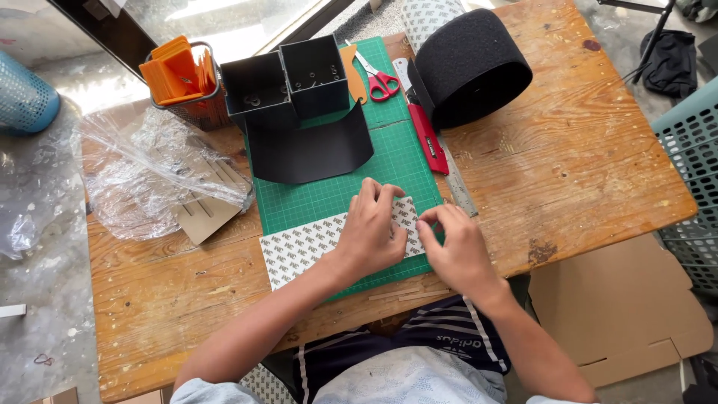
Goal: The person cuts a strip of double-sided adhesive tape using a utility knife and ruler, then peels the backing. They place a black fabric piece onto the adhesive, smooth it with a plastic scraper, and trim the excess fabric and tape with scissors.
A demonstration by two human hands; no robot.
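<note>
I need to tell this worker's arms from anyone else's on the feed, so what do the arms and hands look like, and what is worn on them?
Both hands are bare: no gloves, rings, watch or wristband show on the left hand or the right hand. The forearms are bare too. Light grey-blue short sleeves show only at the bottom edge of the picture. No tape or markings are visible on the fingers.

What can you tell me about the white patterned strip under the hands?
The white strip is a long, flat piece that looks like paper backing, covered with a small repeating dark print. It lies at a slant across the front of the green cutting mat, its left end reaching onto the wooden table. The left hand presses flat on it, while the right hand pinches its right end.
</note>
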